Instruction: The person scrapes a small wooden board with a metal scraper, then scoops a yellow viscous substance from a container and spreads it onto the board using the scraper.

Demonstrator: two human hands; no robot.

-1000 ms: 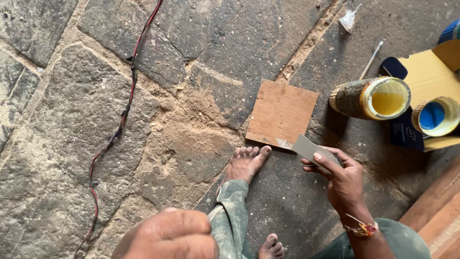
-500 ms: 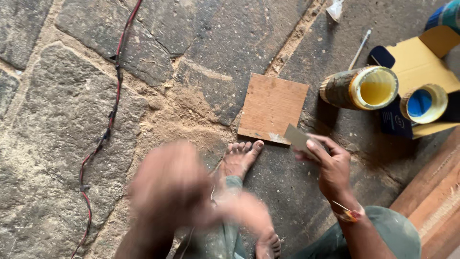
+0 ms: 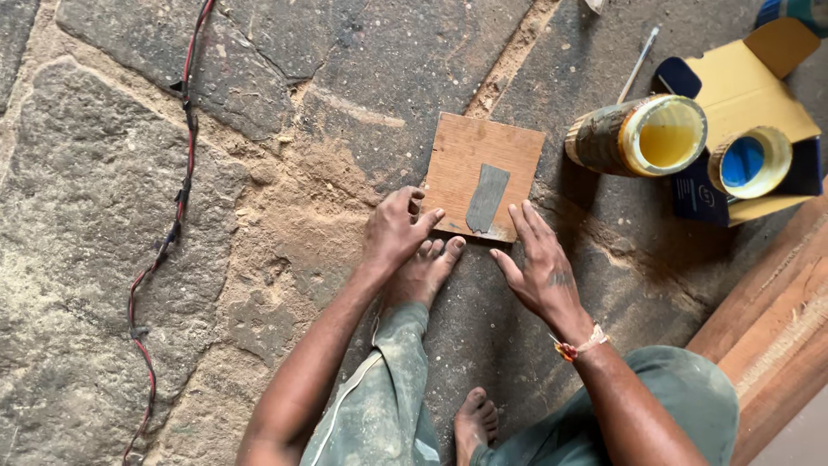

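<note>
- Head view, looking straight down: both hands are at the near edge of a small square wooden board (image 3: 486,175) lying flat on the stone floor (image 3: 103,224).
- Left hand (image 3: 394,231) has its fingertips curled onto the board's near-left corner, pinning it rather than wrapping around it; right hand (image 3: 543,266) is spread open, fingers extended, tips at the near-right corner, holding nothing.
- Step in hand, by my reading: steadying and squaring the board, with a bare foot (image 3: 424,272) just below the near edge between the hands.
- Grey flat strip (image 3: 487,198) lies loose on the board, touched by neither hand; picking it up would call for the right hand to reach forward while the left keeps the board pinned.
- Board looks thin, light brown, clean-edged, faintly scuffed, sitting beside drifts of sawdust (image 3: 293,224).
- Off to the right, well apart: a tin on its side (image 3: 638,136), its yellow inside facing up.
</note>
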